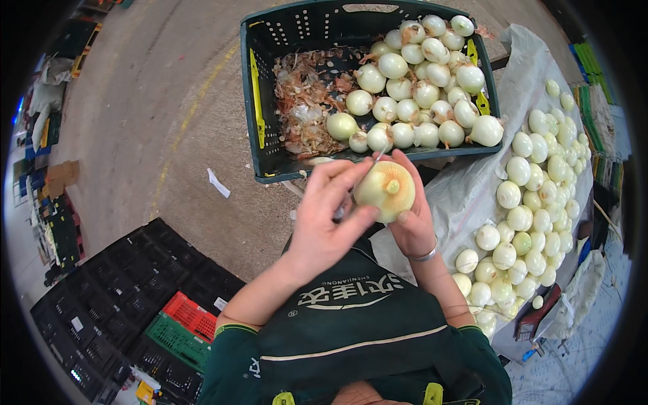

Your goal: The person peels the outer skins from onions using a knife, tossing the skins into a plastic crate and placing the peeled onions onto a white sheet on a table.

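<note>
My right hand (416,226) wraps round the far right side of a pale yellow-white onion (386,192), whose stubby end faces up toward me. My left hand (324,219) is closed at the onion's left side, its thumb against the skin. A thin metal blade, like that of a small knife (381,154), shows at the left fingertips by the onion's far edge; most of it is hidden by the fingers. Just beyond both hands stands a dark green crate (317,25). Onion skins (304,111) lie in its left part, and many whole onions (408,109) fill its right.
On the right, many pale peeled onions (530,219) lie on a white woven sheet (466,192). Black crates (128,290) are stacked at lower left, with a red crate (187,316) and a green crate (177,341). A white scrap (217,183) lies on the floor.
</note>
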A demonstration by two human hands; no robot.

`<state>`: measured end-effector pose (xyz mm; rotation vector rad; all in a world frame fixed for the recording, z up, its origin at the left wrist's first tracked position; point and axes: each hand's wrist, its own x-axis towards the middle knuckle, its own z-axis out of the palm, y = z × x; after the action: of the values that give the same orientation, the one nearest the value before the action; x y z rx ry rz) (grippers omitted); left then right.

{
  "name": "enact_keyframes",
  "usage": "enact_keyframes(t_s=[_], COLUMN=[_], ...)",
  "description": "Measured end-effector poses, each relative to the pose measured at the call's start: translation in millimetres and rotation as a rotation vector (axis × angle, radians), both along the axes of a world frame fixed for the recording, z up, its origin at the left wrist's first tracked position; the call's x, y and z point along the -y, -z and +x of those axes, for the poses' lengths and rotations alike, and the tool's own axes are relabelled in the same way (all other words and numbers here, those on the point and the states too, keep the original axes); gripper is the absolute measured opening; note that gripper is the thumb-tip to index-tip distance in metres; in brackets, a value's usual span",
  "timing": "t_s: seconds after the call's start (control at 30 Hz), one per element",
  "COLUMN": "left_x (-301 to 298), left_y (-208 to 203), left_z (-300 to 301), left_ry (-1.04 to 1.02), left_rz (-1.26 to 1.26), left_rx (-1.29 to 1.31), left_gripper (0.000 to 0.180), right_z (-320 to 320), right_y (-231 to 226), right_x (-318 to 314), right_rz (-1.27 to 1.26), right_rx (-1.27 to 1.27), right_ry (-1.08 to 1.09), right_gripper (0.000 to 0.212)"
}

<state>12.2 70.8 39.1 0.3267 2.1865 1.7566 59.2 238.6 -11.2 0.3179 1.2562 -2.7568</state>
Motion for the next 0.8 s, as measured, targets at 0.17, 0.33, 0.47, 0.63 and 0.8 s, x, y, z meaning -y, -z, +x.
enact_keyframes(t_s=[0.17, 0.33, 0.47, 0.63, 0.8], left_x=[5.3, 5.9, -3.4, -0.6, -1.2], left_y=[9.6, 22.8, 22.4, 22.8, 14.4], left_z=[-13.0, -12.1, 7.5, 3.7, -2.7], left_ry=[0.128, 0.133, 0.007, 0.022, -0.043], left_rz=[0.11, -0.008, -0.076, -0.066, 0.041], left_rx=[-0.026, -0.119, -0.416, -0.353, -0.024], left_gripper=[0.051, 0.04, 0.03, 0.019, 0.024], right_z=[3.0, 3.9, 6.3, 7.6, 4.5], right_y=[-13.9, 5.3, 13.1, 10.9, 7.1], right_x=[-8.1, -12.9, -3.7, -5.2, -7.2], right_rz=[0.142, 0.01, 0.127, 0.194, 0.214], right_rx=[-0.039, 0.064, -0.027, -0.077, -0.112], right_ry=[-0.089, -0.229, -0.124, -0.087, -0.086], right_gripper=[0.103, 0.093, 0.092, 0.094, 0.094])
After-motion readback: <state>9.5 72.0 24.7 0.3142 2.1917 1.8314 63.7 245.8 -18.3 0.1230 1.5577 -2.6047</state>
